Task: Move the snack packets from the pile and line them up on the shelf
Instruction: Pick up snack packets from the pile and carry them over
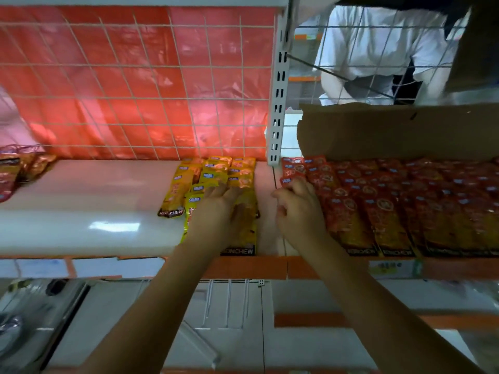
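Yellow snack packets (216, 171) lie in a loose group on the white shelf (81, 201), just left of the upright post. My left hand (220, 209) lies flat on them, fingers straight and pointing away. Red snack packets (405, 201) fill the shelf section to the right in overlapping rows. My right hand (297, 206) rests at the left edge of the red rows, fingers curled over the nearest packet; whether it grips that packet is not clear.
A white slotted upright (278, 90) separates the two shelf sections. A wire grid with red plastic (135, 90) closes the back. A cardboard flap (391, 130) stands behind the red packets. More packets (16, 168) lie far left. A person in white (378, 41) stands behind the grid.
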A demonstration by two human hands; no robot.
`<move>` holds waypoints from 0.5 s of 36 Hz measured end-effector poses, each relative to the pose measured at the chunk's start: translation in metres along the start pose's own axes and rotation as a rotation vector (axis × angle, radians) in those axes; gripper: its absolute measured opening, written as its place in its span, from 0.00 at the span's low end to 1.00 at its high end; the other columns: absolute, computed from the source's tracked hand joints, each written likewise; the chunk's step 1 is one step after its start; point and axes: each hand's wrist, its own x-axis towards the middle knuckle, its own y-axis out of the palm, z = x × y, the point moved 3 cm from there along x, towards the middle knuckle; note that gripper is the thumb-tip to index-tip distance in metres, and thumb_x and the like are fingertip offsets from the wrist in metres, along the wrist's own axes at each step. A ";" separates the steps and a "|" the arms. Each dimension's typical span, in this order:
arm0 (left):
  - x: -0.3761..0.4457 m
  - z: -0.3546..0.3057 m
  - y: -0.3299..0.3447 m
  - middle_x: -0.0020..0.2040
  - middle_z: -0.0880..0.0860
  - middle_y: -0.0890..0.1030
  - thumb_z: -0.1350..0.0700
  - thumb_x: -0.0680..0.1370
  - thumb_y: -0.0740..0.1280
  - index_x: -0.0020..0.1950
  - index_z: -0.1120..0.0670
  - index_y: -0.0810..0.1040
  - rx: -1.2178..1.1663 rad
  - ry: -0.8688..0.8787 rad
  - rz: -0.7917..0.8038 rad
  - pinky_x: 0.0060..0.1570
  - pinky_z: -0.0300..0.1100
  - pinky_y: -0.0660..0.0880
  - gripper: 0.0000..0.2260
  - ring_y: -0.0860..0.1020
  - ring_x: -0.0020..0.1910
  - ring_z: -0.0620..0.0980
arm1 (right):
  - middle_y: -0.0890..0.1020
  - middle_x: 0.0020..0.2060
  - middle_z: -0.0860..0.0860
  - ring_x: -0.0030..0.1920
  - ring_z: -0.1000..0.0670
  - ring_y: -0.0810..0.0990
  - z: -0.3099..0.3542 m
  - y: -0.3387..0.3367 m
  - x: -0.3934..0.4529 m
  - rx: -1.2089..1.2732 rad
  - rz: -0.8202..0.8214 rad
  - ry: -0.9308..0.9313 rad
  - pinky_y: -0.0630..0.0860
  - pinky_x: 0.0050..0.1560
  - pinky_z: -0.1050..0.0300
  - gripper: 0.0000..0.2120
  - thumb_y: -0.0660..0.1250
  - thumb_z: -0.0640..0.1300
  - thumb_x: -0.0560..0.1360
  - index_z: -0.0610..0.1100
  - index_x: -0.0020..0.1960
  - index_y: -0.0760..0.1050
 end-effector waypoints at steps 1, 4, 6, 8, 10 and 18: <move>-0.003 0.009 -0.005 0.47 0.63 0.80 0.56 0.72 0.61 0.53 0.61 0.80 0.003 -0.016 -0.012 0.42 0.54 0.75 0.15 0.77 0.46 0.67 | 0.78 0.40 0.41 0.44 0.37 0.77 0.013 0.004 0.003 0.007 0.019 -0.043 0.78 0.42 0.46 0.14 0.62 0.34 0.61 0.38 0.44 0.82; -0.014 0.040 -0.020 0.44 0.62 0.81 0.54 0.72 0.58 0.51 0.61 0.80 0.015 -0.038 -0.039 0.39 0.53 0.77 0.16 0.77 0.42 0.65 | 0.78 0.41 0.42 0.45 0.38 0.77 0.053 0.019 0.011 0.039 0.044 -0.155 0.76 0.45 0.47 0.14 0.65 0.32 0.62 0.39 0.47 0.82; -0.023 0.067 -0.030 0.43 0.61 0.80 0.53 0.71 0.56 0.51 0.61 0.80 0.027 -0.060 -0.073 0.36 0.53 0.77 0.19 0.77 0.40 0.64 | 0.78 0.41 0.42 0.45 0.37 0.77 0.081 0.034 0.017 0.073 0.051 -0.205 0.76 0.46 0.47 0.15 0.67 0.32 0.62 0.40 0.47 0.82; -0.031 0.097 -0.041 0.41 0.61 0.80 0.53 0.71 0.57 0.50 0.62 0.80 0.035 -0.089 -0.103 0.35 0.52 0.77 0.18 0.77 0.38 0.64 | 0.78 0.41 0.42 0.45 0.37 0.77 0.107 0.054 0.024 0.099 0.068 -0.225 0.76 0.46 0.47 0.13 0.65 0.34 0.62 0.40 0.45 0.82; -0.040 0.134 -0.056 0.41 0.61 0.80 0.53 0.72 0.57 0.50 0.62 0.81 0.036 -0.129 -0.139 0.37 0.51 0.77 0.18 0.77 0.38 0.64 | 0.78 0.41 0.43 0.44 0.37 0.77 0.133 0.078 0.032 0.100 0.094 -0.243 0.76 0.45 0.48 0.12 0.63 0.36 0.63 0.41 0.43 0.82; -0.075 0.308 -0.146 0.45 0.61 0.81 0.58 0.72 0.63 0.53 0.62 0.80 0.099 -0.304 -0.195 0.42 0.53 0.77 0.14 0.78 0.44 0.64 | 0.78 0.43 0.42 0.47 0.38 0.77 0.256 0.194 0.070 0.176 0.221 -0.198 0.68 0.51 0.52 0.14 0.61 0.36 0.66 0.40 0.47 0.81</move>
